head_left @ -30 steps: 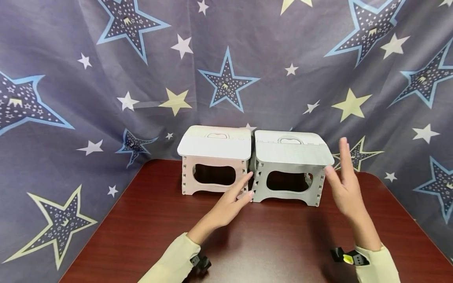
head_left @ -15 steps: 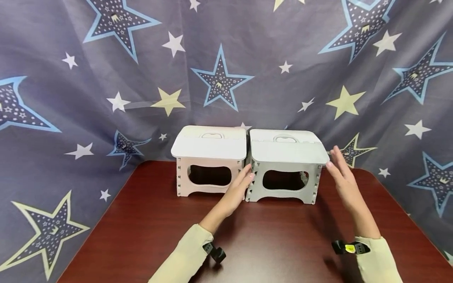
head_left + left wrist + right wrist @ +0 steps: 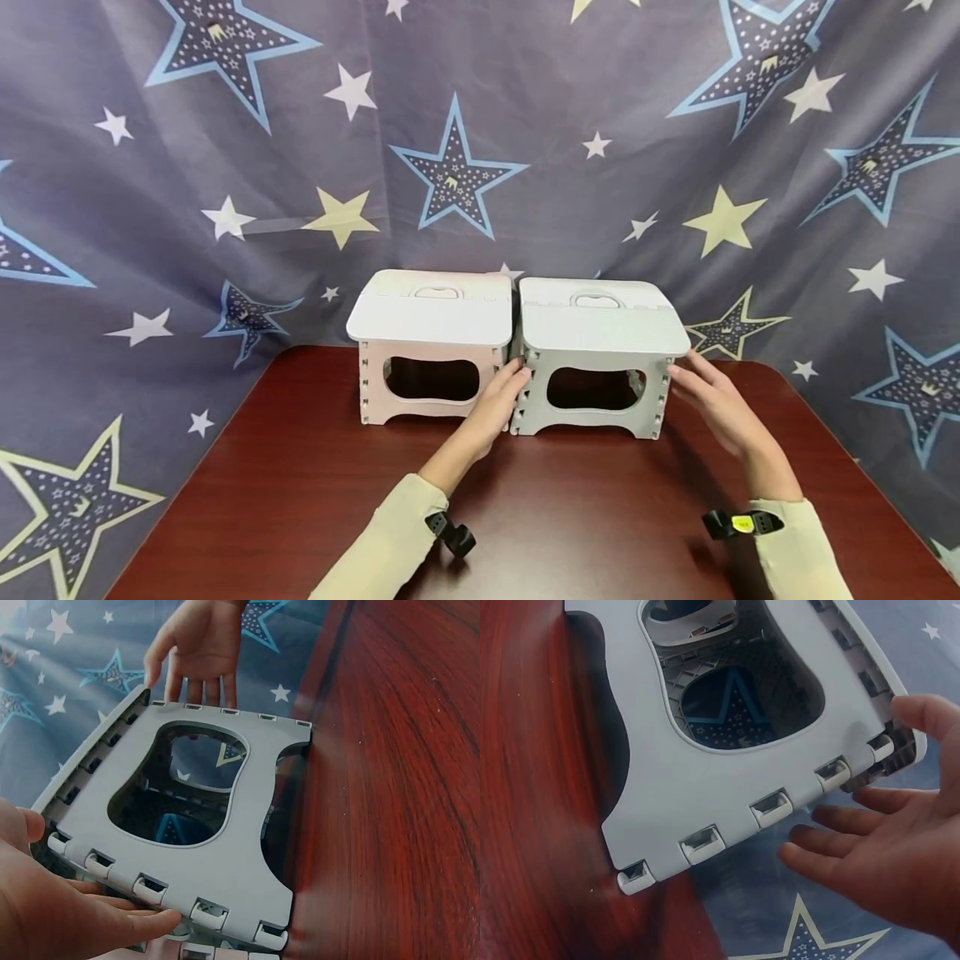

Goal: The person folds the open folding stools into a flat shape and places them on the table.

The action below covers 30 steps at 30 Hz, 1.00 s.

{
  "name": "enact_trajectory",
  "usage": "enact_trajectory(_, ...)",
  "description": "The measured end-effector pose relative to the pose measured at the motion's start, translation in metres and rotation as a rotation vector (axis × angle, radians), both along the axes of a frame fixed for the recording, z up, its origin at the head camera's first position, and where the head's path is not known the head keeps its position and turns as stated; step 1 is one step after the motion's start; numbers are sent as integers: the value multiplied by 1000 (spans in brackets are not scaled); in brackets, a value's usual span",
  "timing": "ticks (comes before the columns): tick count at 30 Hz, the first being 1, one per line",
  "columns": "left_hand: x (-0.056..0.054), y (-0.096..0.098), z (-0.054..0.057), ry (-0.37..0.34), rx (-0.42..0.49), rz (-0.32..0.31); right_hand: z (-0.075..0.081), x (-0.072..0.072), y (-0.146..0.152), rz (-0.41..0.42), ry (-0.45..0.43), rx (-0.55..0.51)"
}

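Two folding step stools stand upright side by side on the table, a pale pink one (image 3: 429, 321) on the left and a pale grey-green one (image 3: 606, 332) on the right. My left hand (image 3: 486, 414) reaches to the narrow gap between them, its fingers along the left side of the grey-green stool. My right hand (image 3: 723, 412) is at that stool's right side, thumb near the top's edge. In the right wrist view the fingers (image 3: 840, 844) extend beside the hinged side, relaxed. Neither hand is curled round anything; the left fingertips are partly hidden in the gap in the head view.
A dark red-brown wooden table (image 3: 585, 517) carries both stools near its back edge. Behind and around it hangs a grey-purple curtain (image 3: 420, 50) printed with stars. Each wrist wears a small black camera, such as the left wrist camera (image 3: 452, 537).
Both hands have moved in to the sides of the grey-green stool, the right one coming left and lowering its fingers. The head view has shifted slightly; the stools stay side by side.
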State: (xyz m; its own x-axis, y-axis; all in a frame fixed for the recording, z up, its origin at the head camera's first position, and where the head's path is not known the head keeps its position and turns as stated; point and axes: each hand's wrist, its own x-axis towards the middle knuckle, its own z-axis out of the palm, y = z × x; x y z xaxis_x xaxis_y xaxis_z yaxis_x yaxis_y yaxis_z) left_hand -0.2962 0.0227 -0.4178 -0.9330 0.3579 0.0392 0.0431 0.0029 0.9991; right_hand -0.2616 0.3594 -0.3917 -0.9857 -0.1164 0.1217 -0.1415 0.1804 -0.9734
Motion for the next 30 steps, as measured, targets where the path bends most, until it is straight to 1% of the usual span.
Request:
enact_trajectory(6,-2,-3,-2,-12,-3,5,-4,-3,4,-10,-98,41)
enact_trajectory(10,-4,-3,-1,-22,7,1,-7,-4,6,3,-135,33)
enact_trajectory(14,-4,-2,0,-41,22,-4,-10,-4,7,21,-149,12)
enact_trajectory(20,-5,-1,0,-38,30,-15,-11,-7,4,39,-164,-13)
enact_trajectory(22,-4,-1,-1,-47,36,-19,-11,-7,4,42,-168,-12)
enact_trajectory(30,-4,-1,-1,-38,34,-24,-10,-6,2,32,-167,-12)
